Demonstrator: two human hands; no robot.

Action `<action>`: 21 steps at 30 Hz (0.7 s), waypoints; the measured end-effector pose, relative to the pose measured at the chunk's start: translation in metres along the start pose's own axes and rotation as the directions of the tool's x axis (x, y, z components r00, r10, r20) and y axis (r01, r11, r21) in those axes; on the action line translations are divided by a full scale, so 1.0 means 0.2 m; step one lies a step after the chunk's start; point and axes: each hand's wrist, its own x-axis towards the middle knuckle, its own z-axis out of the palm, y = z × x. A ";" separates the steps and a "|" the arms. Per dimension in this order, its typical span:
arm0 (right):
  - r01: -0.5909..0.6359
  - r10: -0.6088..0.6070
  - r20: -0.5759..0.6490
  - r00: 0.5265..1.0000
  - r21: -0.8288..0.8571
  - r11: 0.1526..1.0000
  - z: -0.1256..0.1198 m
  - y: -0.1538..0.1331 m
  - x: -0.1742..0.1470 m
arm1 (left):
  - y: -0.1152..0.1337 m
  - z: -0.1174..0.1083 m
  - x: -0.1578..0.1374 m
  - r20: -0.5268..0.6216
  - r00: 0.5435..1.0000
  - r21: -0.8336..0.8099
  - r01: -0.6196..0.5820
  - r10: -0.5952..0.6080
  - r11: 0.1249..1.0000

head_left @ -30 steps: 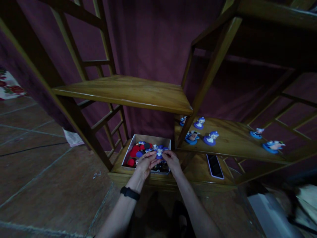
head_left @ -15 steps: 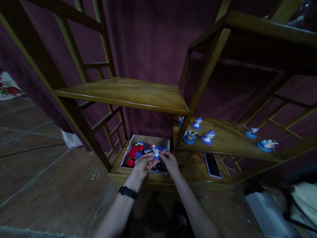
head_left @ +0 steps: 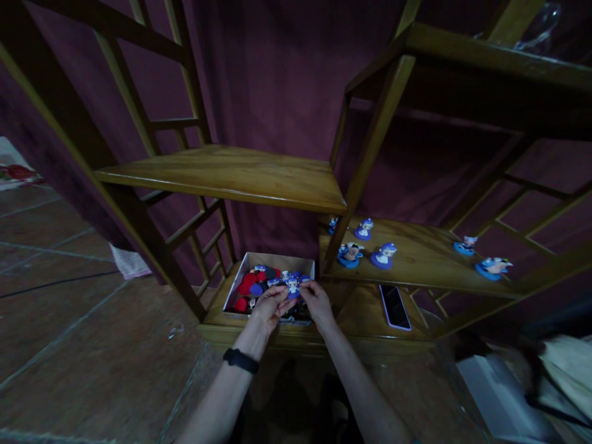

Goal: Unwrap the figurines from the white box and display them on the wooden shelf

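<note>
A small purple-and-white figurine (head_left: pixel 293 286) on a round purple base is held upright above the box, between both hands. My left hand (head_left: pixel 271 307) is closed on it from the left, fingertips at its base. My right hand (head_left: pixel 317 301) pinches at its right side with thumb and forefinger. Below and behind lies an open cardboard box (head_left: pixel 235 285) with several red, purple and dark figurines jumbled in it. My hands hide the box's front right part.
On the right shelf (head_left: pixel 416 253) stand several figurines, among them a purple one (head_left: pixel 383 255) and a blue-based one (head_left: pixel 494 267). A phone (head_left: pixel 395 307) lies on the lower board. A wooden shelf (head_left: pixel 222 172) juts out above the box; a post (head_left: pixel 370 154) rises right of it.
The view has shifted slightly, so the shelves sit a little further left. Both hands keep their hold on the figurine, almost unmoved.
</note>
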 end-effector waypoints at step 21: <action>-0.012 0.009 0.019 1.000 0.147 0.989 0.01 -0.02 0.01 | 0.01 0.08 -0.06 0.090 0.963 0.128 -0.265 0.255 0.956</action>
